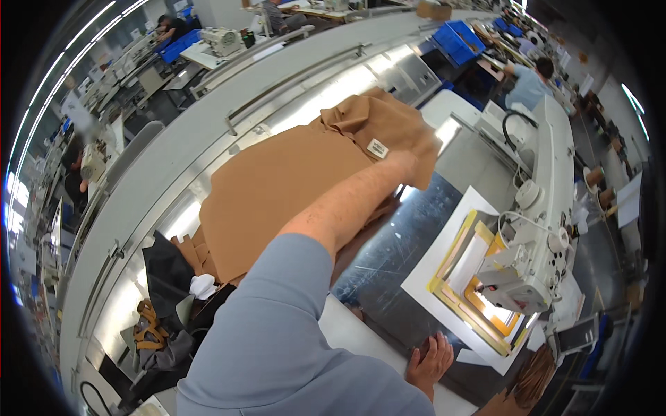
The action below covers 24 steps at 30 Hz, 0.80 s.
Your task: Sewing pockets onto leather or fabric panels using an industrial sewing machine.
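Observation:
My left arm, in a grey-blue sleeve, stretches across to a large tan-brown leather sheet (pixel 277 184). My left hand (pixel 401 165) is closed on its right end, where the sheet bunches up and hides the fingers. A small white label (pixel 377 148) sits on the leather beside the hand. My right hand (pixel 430 359) lies with fingers apart near the front edge of a dark, scuffed metal plate (pixel 395 256), holding nothing. Right of the plate is a white template board (pixel 431 277) with a yellow-edged frame (pixel 461 305), under the head of a white sewing machine (pixel 517 274).
Black and brown scraps (pixel 163 277) are heaped at the left end of the metal worktop. A bundle of brown pieces (pixel 534 378) lies below the machine, near a screen panel (pixel 578 335). A long pale rail (pixel 180 145) bounds the far side; co-workers sit beyond.

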Each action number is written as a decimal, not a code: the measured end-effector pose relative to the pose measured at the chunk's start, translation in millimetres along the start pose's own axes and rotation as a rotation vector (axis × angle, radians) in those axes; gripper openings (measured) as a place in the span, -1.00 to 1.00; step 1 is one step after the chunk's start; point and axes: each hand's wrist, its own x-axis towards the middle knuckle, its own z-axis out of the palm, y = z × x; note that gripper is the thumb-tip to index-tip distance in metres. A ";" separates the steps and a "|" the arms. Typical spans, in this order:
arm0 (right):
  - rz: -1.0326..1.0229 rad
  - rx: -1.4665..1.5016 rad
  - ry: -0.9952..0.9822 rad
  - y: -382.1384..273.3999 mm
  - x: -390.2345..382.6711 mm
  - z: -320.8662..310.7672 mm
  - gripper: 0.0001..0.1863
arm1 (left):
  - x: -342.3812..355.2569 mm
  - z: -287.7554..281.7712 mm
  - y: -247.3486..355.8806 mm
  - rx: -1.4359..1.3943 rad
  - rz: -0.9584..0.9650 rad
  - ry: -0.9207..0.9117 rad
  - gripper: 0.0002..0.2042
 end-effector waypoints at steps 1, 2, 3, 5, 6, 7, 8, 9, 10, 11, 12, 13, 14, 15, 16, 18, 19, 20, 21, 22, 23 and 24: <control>0.022 -0.031 -0.019 -4.8 6.0 -1.1 -0.44 | 12.4 7.5 -23.1 0.061 -0.007 0.011 -0.59; 0.038 -0.057 -0.020 -5.1 8.7 0.2 -0.41 | 23.1 4.7 -31.3 0.081 -0.024 -0.038 -0.59; 0.106 -0.085 -0.042 -3.4 6.2 0.9 -0.41 | 17.6 -8.7 -19.9 0.059 -0.016 -0.092 -0.53; 0.046 -0.075 -0.029 -3.5 10.3 2.1 -0.42 | 32.5 -2.7 -49.7 0.023 -0.020 -0.134 -0.49; 0.054 -0.089 -0.022 -3.6 10.1 3.3 -0.42 | 39.0 3.5 -51.8 0.021 0.003 -0.149 -0.49; 0.075 -0.097 -0.027 -3.6 9.0 4.4 -0.42 | 45.2 9.3 -52.2 0.046 0.043 -0.135 -0.49; 0.077 -0.099 -0.020 -3.3 7.9 5.4 -0.42 | 51.9 15.2 -49.0 0.071 0.081 -0.118 -0.50; 0.074 -0.099 -0.015 -2.2 7.1 6.3 -0.42 | 52.4 16.5 -40.5 0.068 0.092 -0.128 -0.50; 0.090 -0.105 -0.020 -1.7 5.6 6.3 -0.42 | 49.9 13.5 -27.2 0.082 0.080 -0.085 -0.50; 0.093 -0.115 -0.017 -1.3 4.4 6.4 -0.42 | 49.5 13.1 -16.8 0.097 0.066 -0.040 -0.49; 0.085 -0.117 -0.012 -1.9 4.5 6.6 -0.43 | 53.5 14.8 -17.5 0.099 0.067 -0.045 -0.49; 0.087 -0.114 -0.015 -2.3 4.5 6.7 -0.43 | 60.1 14.8 -19.8 0.228 0.122 -0.104 -0.54; 0.085 -0.110 -0.011 -2.8 4.6 6.6 -0.43 | 64.4 15.2 -22.1 0.359 0.177 -0.164 -0.59; 0.089 -0.113 -0.005 -2.0 3.8 5.8 -0.43 | 67.5 17.3 -22.2 0.360 0.186 -0.166 -0.59; 0.097 -0.115 -0.004 -1.4 3.2 5.7 -0.43 | 67.9 18.7 -27.1 0.267 0.128 -0.066 -0.66; 0.104 -0.110 -0.004 -0.6 3.4 6.5 -0.43 | 67.5 16.3 -38.7 0.055 0.017 0.155 -0.77; 0.109 -0.110 -0.006 -0.5 3.4 6.0 -0.43 | 64.7 10.8 -42.1 -0.064 -0.037 0.273 -0.80; 0.107 -0.109 -0.002 -0.4 3.9 5.4 -0.43 | 68.4 0.4 -42.6 -0.265 -0.136 0.362 -0.79; 0.099 -0.103 0.003 -1.0 4.8 4.9 -0.43 | 69.8 -14.7 -45.3 -0.463 -0.242 0.452 -0.78; 0.099 -0.100 0.003 -1.4 5.9 4.3 -0.43 | 71.6 -26.3 -50.9 -0.519 -0.172 0.605 -0.78; 0.097 -0.081 0.002 -1.6 7.2 3.6 -0.43 | 70.8 -35.6 -55.4 -0.573 -0.101 0.759 -0.78; 0.102 -0.069 -0.003 -1.9 7.2 2.0 -0.44 | 63.4 -43.8 -47.3 -0.640 0.002 0.859 -0.80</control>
